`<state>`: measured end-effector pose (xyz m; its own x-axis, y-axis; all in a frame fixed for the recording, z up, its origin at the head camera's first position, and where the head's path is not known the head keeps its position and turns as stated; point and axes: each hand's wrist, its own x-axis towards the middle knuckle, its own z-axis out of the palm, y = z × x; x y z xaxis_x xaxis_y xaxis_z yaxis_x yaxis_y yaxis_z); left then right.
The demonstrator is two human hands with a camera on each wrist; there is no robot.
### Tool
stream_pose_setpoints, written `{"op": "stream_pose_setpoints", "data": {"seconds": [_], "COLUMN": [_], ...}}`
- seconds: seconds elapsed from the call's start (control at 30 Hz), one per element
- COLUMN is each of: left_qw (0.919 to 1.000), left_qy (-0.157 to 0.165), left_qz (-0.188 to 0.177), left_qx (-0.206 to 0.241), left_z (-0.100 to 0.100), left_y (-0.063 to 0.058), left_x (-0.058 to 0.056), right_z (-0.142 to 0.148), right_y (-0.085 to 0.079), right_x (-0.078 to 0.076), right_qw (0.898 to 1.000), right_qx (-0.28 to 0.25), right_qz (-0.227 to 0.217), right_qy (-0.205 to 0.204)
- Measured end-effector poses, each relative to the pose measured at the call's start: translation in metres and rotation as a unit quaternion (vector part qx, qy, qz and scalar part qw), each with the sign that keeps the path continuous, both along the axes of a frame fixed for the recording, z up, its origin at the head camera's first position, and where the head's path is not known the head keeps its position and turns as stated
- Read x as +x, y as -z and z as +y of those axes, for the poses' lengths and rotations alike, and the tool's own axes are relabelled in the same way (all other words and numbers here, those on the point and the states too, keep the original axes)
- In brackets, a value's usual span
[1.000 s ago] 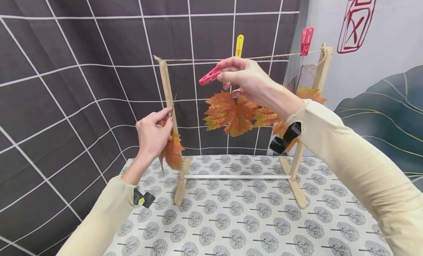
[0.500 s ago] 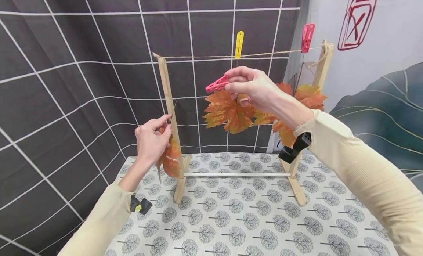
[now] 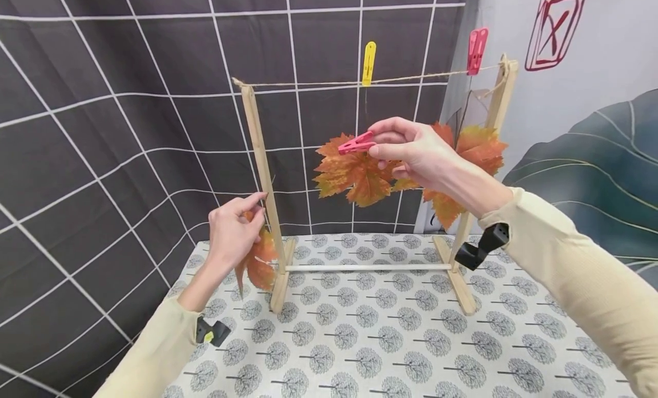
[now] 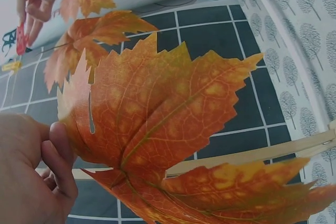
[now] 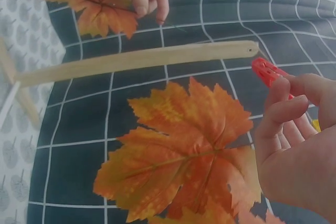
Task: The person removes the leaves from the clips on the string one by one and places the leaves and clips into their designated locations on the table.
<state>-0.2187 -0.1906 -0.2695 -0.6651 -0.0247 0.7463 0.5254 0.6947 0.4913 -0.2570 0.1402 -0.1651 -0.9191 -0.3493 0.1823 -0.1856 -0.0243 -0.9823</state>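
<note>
My left hand (image 3: 233,226) pinches the thin stem of an orange maple leaf (image 4: 157,108) beside the left post; the leaf hangs below the fingers. My right hand (image 3: 411,149) holds a pink clothespin (image 3: 356,143) between thumb and fingers, in front of a hanging maple leaf (image 3: 354,175) and below the line. A yellow clothespin (image 3: 369,64) on the twine line (image 3: 308,84) bears that leaf by its stem. Toward the line's right end, another pink clothespin (image 3: 477,51) bears another maple leaf (image 3: 478,149). My right hand and forearm partly hide the hanging leaves.
The twine runs between the wooden left post (image 3: 261,152) and right post (image 3: 497,109). A white rod (image 3: 367,268) joins their feet low over the tree-print tablecloth (image 3: 380,335). Behind hangs a dark cloth with a white grid (image 3: 169,124).
My right hand has moved down and to the right with the pink clothespin. My left hand has sunk a little, the leaf still pinched in it.
</note>
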Motion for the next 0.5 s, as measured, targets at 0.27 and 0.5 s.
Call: {"op": "stream_pose_setpoints", "data": {"seconds": [0.27, 0.5], "left_qw": [0.9997, 0.9982], "left_qy": [0.01, 0.032], "left_qz": [-0.014, -0.026], "left_qx": [-0.02, -0.044], "left_z": [-0.003, -0.005], "left_y": [0.01, 0.02], "left_x": [0.006, 0.009], "right_z": [0.018, 0.034], "right_y": [0.014, 0.031], "right_x": [0.009, 0.015], "right_qw": [1.0, 0.999], "right_qx": [-0.003, -0.029], "right_qz": [-0.016, -0.032], "right_qy": [0.006, -0.016]}}
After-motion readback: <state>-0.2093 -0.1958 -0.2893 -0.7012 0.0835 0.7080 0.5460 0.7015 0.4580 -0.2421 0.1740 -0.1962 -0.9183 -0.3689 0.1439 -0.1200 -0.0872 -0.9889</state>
